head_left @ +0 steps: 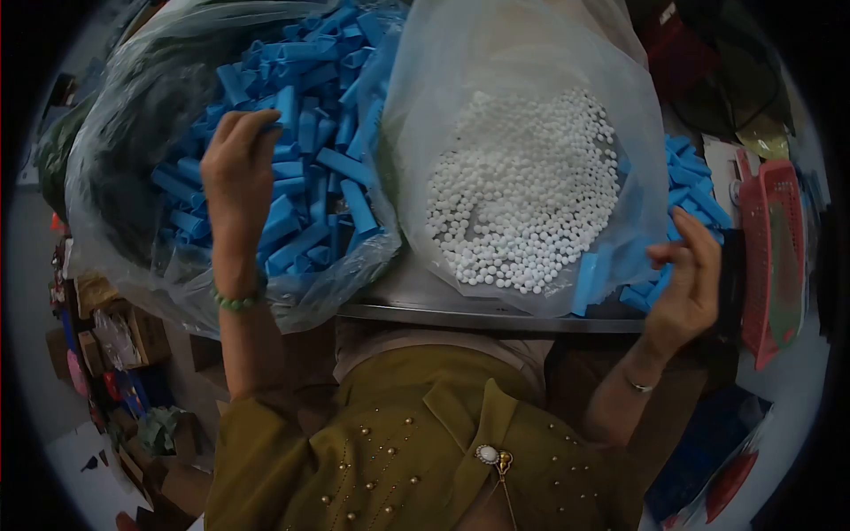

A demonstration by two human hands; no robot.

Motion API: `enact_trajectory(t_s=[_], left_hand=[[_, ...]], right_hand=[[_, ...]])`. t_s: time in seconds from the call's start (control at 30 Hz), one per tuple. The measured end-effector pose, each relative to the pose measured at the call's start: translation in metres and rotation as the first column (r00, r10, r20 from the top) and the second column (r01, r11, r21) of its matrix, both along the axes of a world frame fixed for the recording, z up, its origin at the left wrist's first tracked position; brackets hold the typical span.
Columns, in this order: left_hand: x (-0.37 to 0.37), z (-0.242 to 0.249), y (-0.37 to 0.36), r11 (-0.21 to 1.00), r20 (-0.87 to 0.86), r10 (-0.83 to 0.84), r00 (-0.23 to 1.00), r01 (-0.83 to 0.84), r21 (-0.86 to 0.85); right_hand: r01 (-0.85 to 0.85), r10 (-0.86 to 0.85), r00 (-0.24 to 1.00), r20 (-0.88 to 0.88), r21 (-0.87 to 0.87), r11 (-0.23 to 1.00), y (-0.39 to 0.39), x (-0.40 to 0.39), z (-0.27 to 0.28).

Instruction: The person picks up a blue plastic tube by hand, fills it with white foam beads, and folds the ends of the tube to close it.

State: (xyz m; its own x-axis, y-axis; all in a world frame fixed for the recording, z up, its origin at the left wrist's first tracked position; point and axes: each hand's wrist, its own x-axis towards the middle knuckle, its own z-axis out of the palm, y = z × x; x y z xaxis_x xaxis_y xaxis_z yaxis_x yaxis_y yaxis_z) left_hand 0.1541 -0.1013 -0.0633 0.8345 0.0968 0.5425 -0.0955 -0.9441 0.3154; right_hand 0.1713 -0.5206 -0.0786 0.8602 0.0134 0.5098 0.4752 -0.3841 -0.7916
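My left hand (pixel 239 173) is over a clear plastic bag (pixel 111 190) piled with short, flattened blue tubes (pixel 305 133). Its fingers are pinched together at one upright blue tube (pixel 286 111). On the right, my right hand (pixel 691 279) is half curled beside a second heap of blue tubes (pixel 695 181), its fingers apart with nothing visible between them. Between the hands, a translucent bag (pixel 425 97) lies open with many small white balls (pixel 522 195) in it. A single blue tube (pixel 586 283) lies at that bag's lower right edge.
The metal table edge (pixel 478 321) runs just in front of my body. A pink plastic basket (pixel 766 265) stands at the far right. Cardboard boxes (pixel 146 336) and other items are on the lower left, below table level. A dark red object (pixel 677 53) sits at the back right.
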Motion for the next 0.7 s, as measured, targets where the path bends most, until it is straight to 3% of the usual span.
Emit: enact_trajectory(t_s=[0.07,0.13,0.17,0.2,0.23,0.27,0.3,0.33,0.4,0.43,0.47,0.5,0.53,0.67,0.7], left_hand=[[-0.013,0.029,-0.026,0.984,-0.004,-0.166,0.986,0.166,-0.06],[-0.026,0.051,-0.059,0.959,-0.028,-0.262,0.965,0.257,-0.118],[-0.031,0.059,-0.077,0.894,-0.144,-0.42,0.896,0.381,-0.238],[-0.032,0.061,-0.091,0.803,-0.234,-0.569,0.788,0.472,-0.364],[-0.028,0.056,-0.1,0.681,-0.249,-0.713,0.655,0.564,-0.467],[-0.023,0.047,-0.108,0.54,-0.241,-0.831,0.501,0.624,-0.565],[-0.016,0.036,-0.116,0.407,-0.189,-0.903,0.385,0.628,-0.663],[-0.008,0.021,-0.122,0.405,-0.189,-0.904,0.383,0.628,-0.665],[0.004,-0.008,-0.133,0.254,-0.016,-0.934,0.358,0.63,-0.734],[0.006,-0.017,-0.138,0.252,-0.014,-0.934,0.357,0.63,-0.735],[0.007,-0.023,-0.143,0.29,-0.062,-0.89,0.452,0.455,-0.842],[0.009,-0.031,-0.149,0.305,-0.129,-0.839,0.528,0.261,-0.916],[0.012,-0.043,-0.154,0.325,-0.083,-0.846,0.527,0.385,-0.864],[0.028,-0.057,-0.159,0.255,0.006,-0.891,0.454,0.51,-0.822],[0.028,-0.057,-0.157,0.59,-0.175,-0.738,0.651,0.498,-0.636]], right_hand=[[-0.084,0.093,0.995,0.043,-0.177,0.981,0.029,-0.011,0.001],[-0.221,0.232,0.972,0.023,-0.226,0.949,0.049,-0.021,0.005],[-0.212,0.221,0.975,0.015,-0.238,0.948,0.057,-0.022,0.007],[-0.331,0.36,0.931,0.059,-0.278,0.902,0.064,-0.021,0.009],[-0.444,0.496,0.863,0.097,-0.32,0.837,0.066,-0.02,0.01],[-0.444,0.496,0.863,0.094,-0.324,0.835,0.065,-0.019,0.009],[-0.523,0.557,0.831,-0.003,-0.349,0.778,0.064,-0.018,0.006],[-0.598,0.607,0.788,-0.102,-0.362,0.715,0.063,-0.017,0.002],[-0.647,0.629,0.758,-0.173,-0.326,0.689,0.049,-0.014,-0.013],[-0.696,0.654,0.718,-0.238,-0.288,0.658,0.043,-0.012,-0.02],[-0.695,0.653,0.718,-0.24,-0.289,0.658,0.042,-0.009,-0.025],[-0.693,0.613,0.708,-0.351,-0.178,0.699,0.04,-0.008,-0.029],[-0.671,0.575,0.679,-0.456,-0.068,0.738,0.039,-0.006,-0.032],[-0.57,0.465,0.6,-0.65,0.06,0.819,0.036,0.001,-0.044],[-0.444,0.296,0.789,-0.538,-0.167,0.881,0.036,0.002,-0.048]])
